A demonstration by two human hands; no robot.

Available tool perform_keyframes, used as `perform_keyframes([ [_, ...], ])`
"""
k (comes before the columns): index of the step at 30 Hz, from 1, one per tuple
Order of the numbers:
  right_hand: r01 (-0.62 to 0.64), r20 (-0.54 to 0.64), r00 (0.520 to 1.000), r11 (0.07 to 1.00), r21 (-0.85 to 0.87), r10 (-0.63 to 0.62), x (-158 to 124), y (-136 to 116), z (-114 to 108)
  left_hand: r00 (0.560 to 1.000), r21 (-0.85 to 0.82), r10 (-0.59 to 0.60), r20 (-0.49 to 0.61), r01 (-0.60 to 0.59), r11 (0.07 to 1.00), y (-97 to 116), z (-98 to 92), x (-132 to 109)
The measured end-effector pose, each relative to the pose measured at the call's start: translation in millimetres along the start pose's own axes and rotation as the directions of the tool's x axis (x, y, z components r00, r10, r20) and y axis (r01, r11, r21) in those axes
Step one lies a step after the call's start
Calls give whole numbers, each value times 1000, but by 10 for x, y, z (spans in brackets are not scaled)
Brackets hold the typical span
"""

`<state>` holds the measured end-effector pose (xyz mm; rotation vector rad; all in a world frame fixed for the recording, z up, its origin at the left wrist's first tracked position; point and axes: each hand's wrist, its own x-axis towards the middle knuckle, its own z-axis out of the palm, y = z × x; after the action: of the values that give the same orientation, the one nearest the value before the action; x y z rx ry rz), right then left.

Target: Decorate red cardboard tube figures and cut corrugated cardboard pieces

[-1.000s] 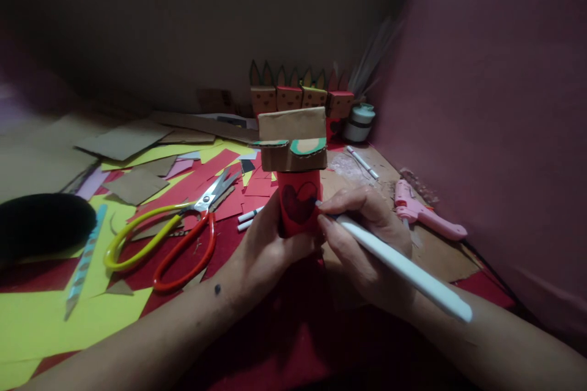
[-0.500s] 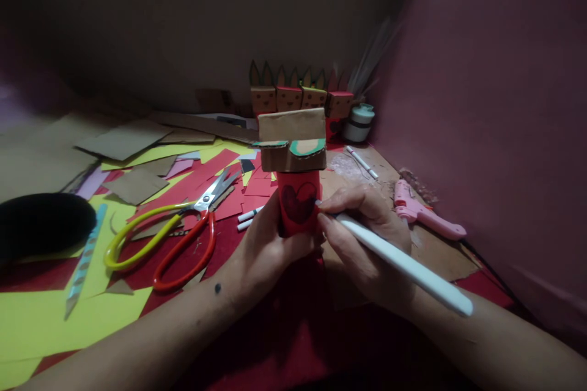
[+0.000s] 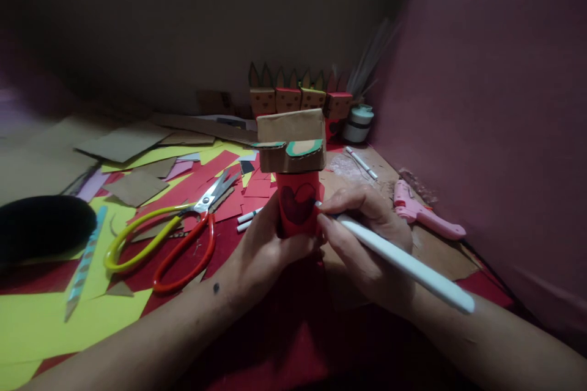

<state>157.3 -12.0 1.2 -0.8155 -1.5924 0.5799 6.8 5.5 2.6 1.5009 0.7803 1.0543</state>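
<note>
Probably the colouring step — left hand (image 3: 263,244) wraps the upright red tube (image 3: 298,179) below its cardboard top (image 3: 293,163), right hand (image 3: 376,250) pinches a white marker (image 3: 408,266) beside the dark heart (image 3: 296,204). Next stroke calls for steady tube — tip inside the outline.

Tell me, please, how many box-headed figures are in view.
5: one figure in the left hand, and four other figures side by side at the back; more may be hidden behind the held one.

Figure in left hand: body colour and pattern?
Red body with a dark heart on it; shows best in the head view.
</note>
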Motion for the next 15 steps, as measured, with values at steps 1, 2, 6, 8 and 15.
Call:
perform_keyframes([
  [1, -20, -5, 1000, 1000, 19, 21, 0, -13, -6, 1000, -12, 0, 12, 0, 1000, -3, -6, 2],
  [2, -33, -11, 999, 999, 37, 34, 0, -26, -13, 1000, -30, 2, 22, -1, 1000, -9, -11, 2],
  [6, 15, -8, 1000, 996, 82, -14, 6, -68, -48, 997, -146, -19, 75, 30, 989, -46, -29, -3],
  [8, 27, 15, 999, 995, 92, -29, 7, -73, -56, 996, -178, -38, 86, 53, 983, -57, -35, -8],
  [15, -45, -54, 997, 984, 172, 55, 18, -8, 12, 996, -232, -51, 76, 68, 970, -66, -21, -7],
])
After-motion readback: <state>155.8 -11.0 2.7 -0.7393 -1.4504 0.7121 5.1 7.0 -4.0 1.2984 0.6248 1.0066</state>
